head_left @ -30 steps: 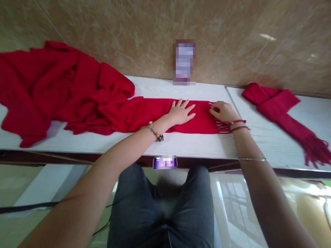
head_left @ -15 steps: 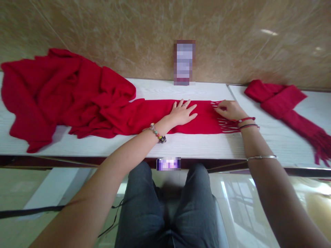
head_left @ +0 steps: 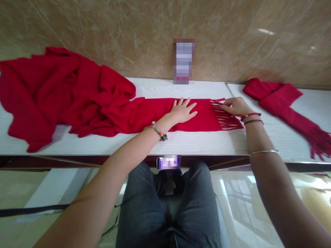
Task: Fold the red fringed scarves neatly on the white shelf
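A long red scarf (head_left: 155,113) lies across the white tabletop, its right end spread flat and its left part heaped in loose folds. My left hand (head_left: 182,112) rests flat on the smooth section, fingers spread. At the scarf's right end, my right hand (head_left: 234,105) is closed with thumb and fingertips pinched at the upper strands of the red fringe (head_left: 226,120). The lower strands lie on the table, pointing right toward my wrist. What exactly sits between the right fingertips is partly hidden.
Another red scarf (head_left: 281,100), folded over itself with fringe at its near end, lies at the right. A blurred upright item (head_left: 183,62) stands against the marble wall (head_left: 116,34). A pixelated device (head_left: 168,162) is at the table's front edge, above my knees.
My right hand has shifted a little to the right along the fringe, and more strands show between it and the scarf's edge. My left hand stays in place on the cloth.
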Demonstrator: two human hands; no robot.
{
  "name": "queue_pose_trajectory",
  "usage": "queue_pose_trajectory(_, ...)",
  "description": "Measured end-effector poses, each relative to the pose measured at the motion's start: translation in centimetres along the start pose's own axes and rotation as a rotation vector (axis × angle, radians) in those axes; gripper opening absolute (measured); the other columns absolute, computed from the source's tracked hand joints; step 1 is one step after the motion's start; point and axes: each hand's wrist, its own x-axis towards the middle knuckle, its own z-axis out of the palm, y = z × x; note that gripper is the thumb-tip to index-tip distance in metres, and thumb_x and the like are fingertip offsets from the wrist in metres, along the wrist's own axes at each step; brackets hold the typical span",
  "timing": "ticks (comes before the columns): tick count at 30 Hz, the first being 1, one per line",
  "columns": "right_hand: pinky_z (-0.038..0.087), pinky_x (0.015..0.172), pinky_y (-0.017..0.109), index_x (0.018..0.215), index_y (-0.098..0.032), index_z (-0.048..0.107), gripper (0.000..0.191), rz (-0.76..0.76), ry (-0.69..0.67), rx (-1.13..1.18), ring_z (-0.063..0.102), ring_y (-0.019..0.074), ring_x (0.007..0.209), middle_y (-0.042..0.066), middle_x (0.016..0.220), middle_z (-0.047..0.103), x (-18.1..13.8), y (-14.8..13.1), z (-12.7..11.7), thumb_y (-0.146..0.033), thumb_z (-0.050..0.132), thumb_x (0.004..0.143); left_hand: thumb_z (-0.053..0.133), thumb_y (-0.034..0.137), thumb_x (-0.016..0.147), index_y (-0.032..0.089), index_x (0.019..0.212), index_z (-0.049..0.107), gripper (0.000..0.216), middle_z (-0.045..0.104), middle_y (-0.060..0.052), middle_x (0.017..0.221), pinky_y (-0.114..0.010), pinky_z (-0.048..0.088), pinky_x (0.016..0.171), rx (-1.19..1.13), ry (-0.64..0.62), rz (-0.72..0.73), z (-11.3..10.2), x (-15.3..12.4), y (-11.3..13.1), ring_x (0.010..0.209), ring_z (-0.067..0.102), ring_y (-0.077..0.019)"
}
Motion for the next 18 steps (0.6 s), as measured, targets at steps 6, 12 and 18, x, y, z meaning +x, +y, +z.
queue_pose_trajectory(6,0.046,0.066,0.031,0.067,-0.018,0.063,0.025,-0.016,0.233,0.162,0.06,0.0191,0.068,0.008,0.073,0.068,-0.4,-1.2,-0.4,-0.037,0.049,0.074,0.025,0.052,0.094,0.027,0.149,0.023,0.06,0.01,-0.006,0.158,-0.055,0.011,0.114,-0.011,-0.01,0.007,0.0,0.0,0.0,0.144,0.005,-0.0343)
queue_pose_trajectory(12,0.045,0.065,0.031,0.064,-0.017,0.064,0.024,0.028,0.062,-0.012,0.058,0.0185,0.065,0.009,0.07,0.068,0.4,-1.3,0.8,-0.032,0.049,0.075,0.025,0.053,0.094,0.028,0.149,0.023,0.06,0.011,-0.006,0.158,-0.055,0.011,0.114,-0.009,-0.002,0.009,0.1,0.2,-0.2,0.144,0.006,-0.0342)
queue_pose_trajectory(18,0.045,0.064,0.036,0.069,-0.014,0.068,0.039,0.328,0.235,-0.12,0.063,0.0262,0.072,0.015,0.074,0.069,0.0,0.0,0.4,-0.036,0.039,0.085,0.025,0.052,0.094,0.027,0.149,0.023,0.06,0.01,-0.006,0.158,-0.055,0.01,0.114,-0.012,-0.006,0.007,0.0,0.1,-0.1,0.144,0.006,-0.0342)
